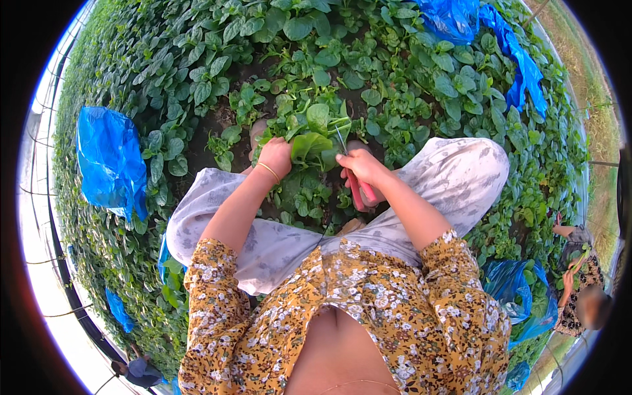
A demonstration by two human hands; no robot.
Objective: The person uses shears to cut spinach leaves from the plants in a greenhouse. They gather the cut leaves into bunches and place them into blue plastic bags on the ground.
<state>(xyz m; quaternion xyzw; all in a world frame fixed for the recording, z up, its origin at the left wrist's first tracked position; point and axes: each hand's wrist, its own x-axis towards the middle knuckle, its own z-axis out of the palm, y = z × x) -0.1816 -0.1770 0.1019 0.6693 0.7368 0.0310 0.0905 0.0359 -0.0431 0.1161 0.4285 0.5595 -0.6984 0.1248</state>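
Note:
My left hand is closed around a bunch of broad green leaves with pale stems. The leaves and cut-looking stem ends point to the right, towards my right hand. That hand grips pruning snips with red handles. Their narrow metal blades reach up beside the stems; whether they touch is hard to tell. Low leafy plants grow in dark soil beneath both hands, between my bent knees. My fingers partly hide the bunch's left end.
Blue plastic bags lie among the plants: one at left, one at upper right. Another blue bag at lower right holds leaves. One person crouches at far right, another at lower left. Thin hoops line the left edge.

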